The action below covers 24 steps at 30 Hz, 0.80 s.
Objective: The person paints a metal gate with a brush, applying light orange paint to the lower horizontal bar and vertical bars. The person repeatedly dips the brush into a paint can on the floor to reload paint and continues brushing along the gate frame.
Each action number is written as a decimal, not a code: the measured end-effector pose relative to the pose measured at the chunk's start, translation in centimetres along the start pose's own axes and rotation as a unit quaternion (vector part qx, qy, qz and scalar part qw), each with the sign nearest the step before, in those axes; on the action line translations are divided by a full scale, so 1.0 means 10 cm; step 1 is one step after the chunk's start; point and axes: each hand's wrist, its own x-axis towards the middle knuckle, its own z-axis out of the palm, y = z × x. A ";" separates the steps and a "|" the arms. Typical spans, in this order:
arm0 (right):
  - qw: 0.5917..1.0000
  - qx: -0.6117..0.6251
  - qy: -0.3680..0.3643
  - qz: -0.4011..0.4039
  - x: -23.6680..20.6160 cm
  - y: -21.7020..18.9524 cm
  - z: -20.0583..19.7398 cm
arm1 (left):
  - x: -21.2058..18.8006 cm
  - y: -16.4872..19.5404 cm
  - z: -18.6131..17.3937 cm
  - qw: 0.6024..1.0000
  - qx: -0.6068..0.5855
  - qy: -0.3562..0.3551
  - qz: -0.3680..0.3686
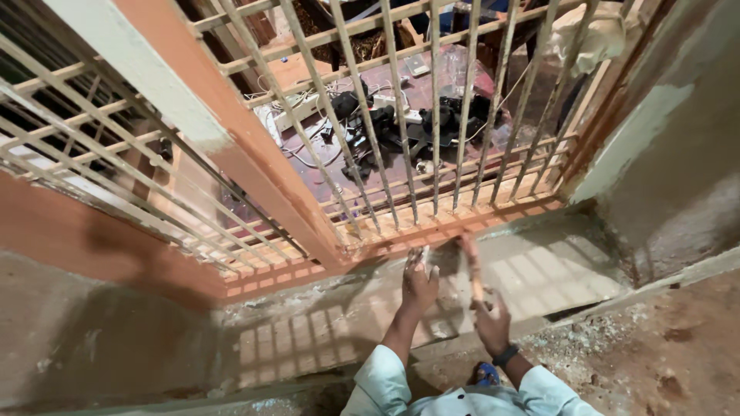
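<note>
My left hand [419, 286] rests on the sloping grey cement sill [555, 266] below a window, fingers apart and pointing up toward the grille, with pale smears at the fingertips. Just to its right, my right hand [491, 323], wearing a dark wristband, grips the brownish handle of a tool [472, 270]. The tool's dark end lies on the sill near the bottom rail of the grille. Both sleeves are pale blue-green.
A cream-painted metal grille [432, 154] in an orange frame [254, 177] closes the window. Beyond its bars is a reddish table [324, 173] with black devices and white cables. A rough cement wall [678, 139] stands at right, and rubble-strewn dirt [655, 347] lies at lower right.
</note>
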 end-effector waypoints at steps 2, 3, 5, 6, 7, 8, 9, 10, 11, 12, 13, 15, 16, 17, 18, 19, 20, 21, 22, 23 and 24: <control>0.999 0.030 0.041 -0.012 0.04 -0.01 0.00 | -0.06 -0.04 -0.06 1.000 -0.006 -0.003 -0.009; 0.997 0.045 0.061 -0.018 0.06 -0.02 0.01 | -0.10 -0.05 -0.10 1.000 -0.010 -0.002 -0.011; 0.996 0.057 0.065 0.005 0.08 -0.04 0.06 | -0.14 -0.06 -0.17 1.000 -0.013 0.001 -0.013; 0.996 0.064 0.067 0.017 0.08 -0.05 0.09 | -0.15 -0.05 -0.21 1.000 -0.011 0.001 -0.015; 0.997 0.049 0.044 0.034 0.05 -0.04 0.13 | -0.15 -0.05 -0.25 1.000 -0.010 0.002 -0.017; 0.998 0.033 0.021 0.050 0.02 -0.04 0.18 | -0.15 -0.04 -0.29 1.000 -0.005 -0.005 -0.021; 0.998 0.017 -0.004 0.066 -0.02 -0.04 0.25 | -0.15 -0.03 -0.34 1.000 -0.001 -0.012 -0.025; 0.996 0.022 -0.053 0.064 -0.07 -0.03 0.30 | -0.15 -0.02 -0.38 0.999 0.003 -0.017 -0.029; 0.992 0.026 -0.102 0.062 -0.14 -0.01 0.36 | -0.14 -0.02 -0.42 0.999 -0.007 -0.018 -0.044; 0.986 0.030 -0.151 0.062 -0.21 0.00 0.41 | -0.14 -0.03 -0.46 0.998 -0.017 -0.021 -0.060; 0.981 0.019 -0.181 0.073 -0.27 0.01 0.45 | -0.15 -0.04 -0.49 0.997 -0.028 -0.023 -0.075; 0.966 -0.004 -0.239 0.093 -0.34 0.02 0.51 | -0.15 -0.08 -0.54 0.998 -0.009 -0.015 -0.066; 0.968 -0.011 -0.234 0.088 -0.35 0.02 0.52 | -0.16 -0.10 -0.54 0.998 -0.001 -0.013 -0.062; 0.970 -0.019 -0.228 0.083 -0.34 0.01 0.52 | -0.19 -0.12 -0.55 0.998 0.001 -0.012 -0.056; 0.972 -0.026 -0.222 0.077 -0.32 0.00 0.50 | -0.21 -0.15 -0.56 0.999 0.002 -0.011 -0.049; 0.981 -0.036 -0.178 0.060 -0.27 -0.02 0.48 | -0.24 -0.17 -0.56 0.999 0.002 -0.010 -0.043; 0.989 -0.046 -0.135 0.043 -0.21 -0.04 0.44 | -0.27 -0.18 -0.55 0.998 0.008 -0.018 -0.053; 0.994 -0.056 -0.090 0.026 -0.17 -0.07 0.40 | -0.28 -0.19 -0.54 0.998 0.014 -0.027 -0.063; 0.998 -0.031 -0.045 0.040 -0.13 -0.08 0.35 | -0.29 -0.19 -0.53 0.997 0.018 -0.034 -0.072; 0.999 -0.006 -0.001 0.052 -0.08 -0.10 0.29 | -0.30 -0.18 -0.51 0.998 0.013 -0.032 -0.061; 0.997 0.019 0.043 0.066 -0.06 -0.11 0.23 | -0.31 -0.18 -0.51 0.998 0.008 -0.031 -0.050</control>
